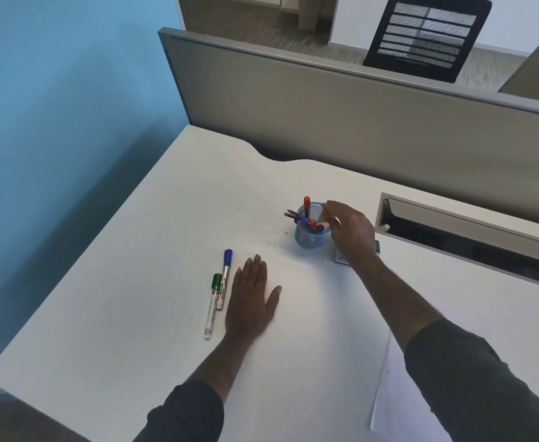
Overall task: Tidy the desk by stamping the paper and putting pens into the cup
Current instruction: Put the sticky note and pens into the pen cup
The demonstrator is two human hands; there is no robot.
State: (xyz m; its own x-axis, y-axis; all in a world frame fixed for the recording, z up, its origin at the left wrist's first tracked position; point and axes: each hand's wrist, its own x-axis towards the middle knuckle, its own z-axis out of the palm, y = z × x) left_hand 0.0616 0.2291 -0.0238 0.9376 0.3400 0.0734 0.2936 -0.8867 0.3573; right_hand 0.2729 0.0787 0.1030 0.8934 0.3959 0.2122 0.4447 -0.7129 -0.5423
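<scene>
A blue mesh cup (310,238) stands mid-desk with several pens and markers in it, two with red caps. My right hand (351,231) hovers just right of the cup's rim, fingers loosely apart with nothing seen in them. My left hand (250,296) lies flat, palm down, on a white sheet of paper (319,301). Left of that hand lie two markers side by side: a blue-capped marker (226,275) and a green-capped marker (214,306). A small boxy object (341,258), mostly hidden behind my right wrist, sits by the cup.
The white desk (134,314) ends at a grey partition (357,122) behind. An open cable tray (469,237) runs along the back right. A blue wall is on the left, and a black mesh chair (421,36) stands beyond the partition.
</scene>
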